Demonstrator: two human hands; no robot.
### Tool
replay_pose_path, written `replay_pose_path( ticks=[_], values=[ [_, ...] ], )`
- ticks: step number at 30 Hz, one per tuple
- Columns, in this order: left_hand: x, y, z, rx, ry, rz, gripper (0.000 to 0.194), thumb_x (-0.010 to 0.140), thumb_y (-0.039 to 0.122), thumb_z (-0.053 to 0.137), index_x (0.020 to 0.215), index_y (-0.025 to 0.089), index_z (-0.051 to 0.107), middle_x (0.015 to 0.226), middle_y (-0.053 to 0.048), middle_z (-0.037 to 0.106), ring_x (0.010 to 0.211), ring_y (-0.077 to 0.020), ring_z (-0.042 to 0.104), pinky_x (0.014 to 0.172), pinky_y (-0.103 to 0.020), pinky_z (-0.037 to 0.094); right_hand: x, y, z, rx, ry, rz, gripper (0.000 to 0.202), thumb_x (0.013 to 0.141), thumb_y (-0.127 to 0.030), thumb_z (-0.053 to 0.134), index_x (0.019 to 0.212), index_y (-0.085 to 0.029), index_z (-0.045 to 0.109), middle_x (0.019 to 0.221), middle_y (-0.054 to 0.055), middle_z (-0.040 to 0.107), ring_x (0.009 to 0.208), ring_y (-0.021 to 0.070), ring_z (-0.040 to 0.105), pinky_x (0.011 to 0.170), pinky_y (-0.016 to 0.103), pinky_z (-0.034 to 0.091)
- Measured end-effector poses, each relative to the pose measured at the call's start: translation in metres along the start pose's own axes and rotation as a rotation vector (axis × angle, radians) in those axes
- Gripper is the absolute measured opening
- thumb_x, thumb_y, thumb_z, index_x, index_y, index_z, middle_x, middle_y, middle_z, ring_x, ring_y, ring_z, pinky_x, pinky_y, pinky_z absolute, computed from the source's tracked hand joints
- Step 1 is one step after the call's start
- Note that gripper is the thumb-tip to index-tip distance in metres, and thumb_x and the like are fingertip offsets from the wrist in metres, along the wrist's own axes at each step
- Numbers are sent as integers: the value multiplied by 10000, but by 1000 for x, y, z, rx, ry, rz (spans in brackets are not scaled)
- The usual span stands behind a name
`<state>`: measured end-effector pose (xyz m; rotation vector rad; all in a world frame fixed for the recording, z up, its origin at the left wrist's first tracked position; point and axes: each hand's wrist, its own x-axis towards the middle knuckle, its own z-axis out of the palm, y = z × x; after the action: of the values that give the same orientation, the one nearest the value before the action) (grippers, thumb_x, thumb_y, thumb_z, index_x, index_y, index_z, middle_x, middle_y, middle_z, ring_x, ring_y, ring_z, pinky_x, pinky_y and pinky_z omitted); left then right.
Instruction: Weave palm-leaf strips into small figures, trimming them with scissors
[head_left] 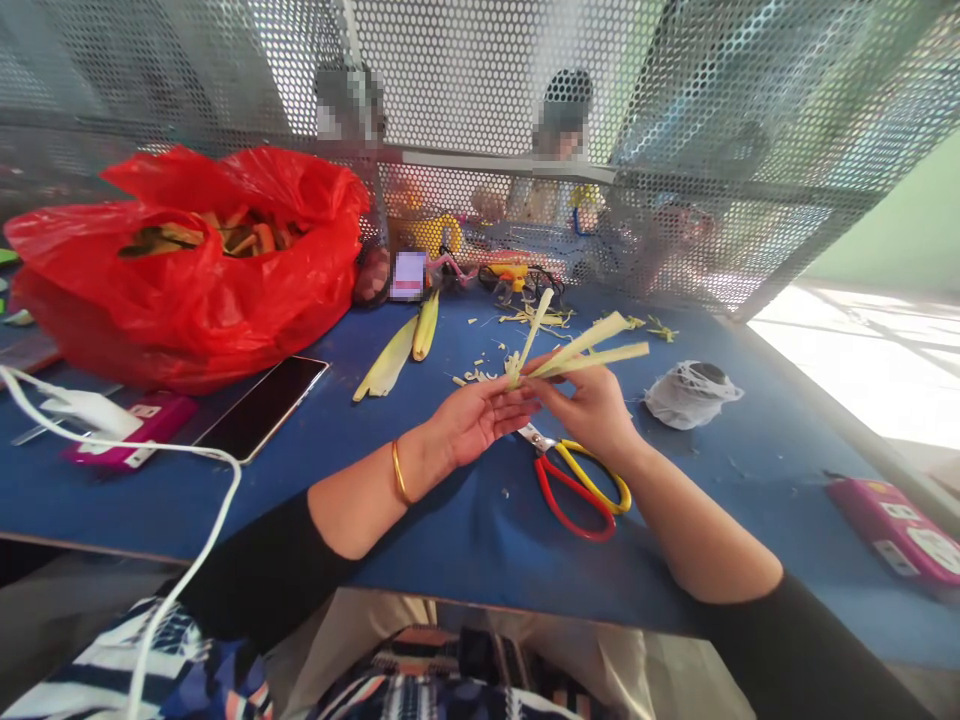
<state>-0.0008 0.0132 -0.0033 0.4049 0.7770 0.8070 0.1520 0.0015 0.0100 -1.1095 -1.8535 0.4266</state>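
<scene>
Pale yellow corn husk strips [585,345] fan out from between my two hands, above the blue table. My left hand [484,415] is turned palm up, with its thumb and forefinger closed on the base of the strips and the other fingers loosely curled. From the right, my right hand [589,405] pinches the same strips near their base; the exact fingertip contact is partly hidden. Scissors [574,480] with one red and one yellow handle lie just below both hands. Small husk scraps [480,376] are scattered beyond my left fingers.
A red plastic bag [300,270] full of husks stands at left, behind a dark phone [266,405]. Husk pieces [390,360] lie mid-table. A white-wrapped roll [691,393] and pink power strip [900,530] are at right. A white cable [232,490] crosses the left. Perforated screen [465,90] behind; people beyond.
</scene>
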Motion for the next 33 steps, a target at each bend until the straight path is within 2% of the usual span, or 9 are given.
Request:
replay_pose_path(
  ticks=[3, 7, 13, 16, 20, 24, 27, 30, 33],
  values=[
    [-1, -1, 1, 18, -80, -30, 334, 966, 152, 396, 835, 78, 694, 736, -92, 741, 668, -165, 719, 635, -254, 549, 2, 5, -1, 85, 19, 100, 169, 802, -270, 565, 847, -188, 706, 743, 18, 699, 656, 154, 613, 641, 292, 487],
    [0, -2, 0, 36, -127, -57, 379, 983, 214, 374, 851, 81, 703, 767, -109, 747, 717, -173, 720, 692, -268, 548, 4, 3, -2, 160, 0, 150, 182, 793, -279, 538, 793, -180, 691, 714, 6, 681, 647, 142, 594, 624, 277, 464],
    [0, -4, -1, 74, -79, -104, 285, 948, 284, 506, 828, 113, 700, 718, -75, 732, 667, -148, 696, 658, -236, 528, 1, -5, 1, 137, 26, 117, 110, 730, -226, 565, 668, -195, 650, 617, -27, 619, 606, 125, 552, 627, 268, 451],
    [-2, -3, 0, 59, -70, -73, 224, 927, 220, 542, 814, 114, 705, 712, -63, 729, 628, -123, 678, 641, -216, 519, 2, -2, 1, 211, 98, 194, 80, 700, -246, 613, 678, -197, 673, 649, -17, 646, 642, 140, 570, 663, 290, 465],
    [-4, -2, 2, 152, -65, -6, 295, 944, 218, 496, 773, 107, 709, 720, -83, 732, 604, -127, 672, 630, -227, 519, 7, 2, -4, 382, 85, 290, 93, 646, -290, 697, 662, -198, 695, 663, -6, 674, 681, 158, 604, 690, 308, 487],
    [-5, -4, 2, 387, -41, 88, 282, 922, 243, 534, 745, 110, 709, 682, -87, 729, 563, -132, 664, 549, -214, 483, 11, 2, -14, 406, -4, 316, 109, 623, -298, 735, 638, -193, 710, 658, -2, 682, 661, 146, 599, 646, 284, 481],
    [-4, -5, -1, 523, -45, 84, 215, 871, 221, 598, 721, 114, 708, 584, -66, 690, 479, -113, 615, 478, -192, 429, 11, 1, -21, 390, -178, 299, 92, 634, -280, 742, 646, -191, 720, 629, -7, 674, 568, 116, 551, 543, 251, 444],
    [-1, -7, -5, 500, -84, 21, 149, 829, 201, 639, 737, 113, 717, 574, -53, 671, 467, -105, 591, 493, -200, 440, 9, -1, -24, 355, -328, 263, 104, 686, -293, 716, 681, -191, 732, 614, -8, 668, 485, 96, 496, 457, 234, 398],
    [2, -9, -8, 385, -104, -101, 167, 848, 173, 588, 749, 114, 709, 613, -60, 680, 509, -110, 600, 548, -217, 477, 3, -6, -19, 276, -367, 148, 141, 762, -295, 661, 712, -187, 736, 673, 14, 693, 575, 129, 582, 526, 256, 463]
  ],
)
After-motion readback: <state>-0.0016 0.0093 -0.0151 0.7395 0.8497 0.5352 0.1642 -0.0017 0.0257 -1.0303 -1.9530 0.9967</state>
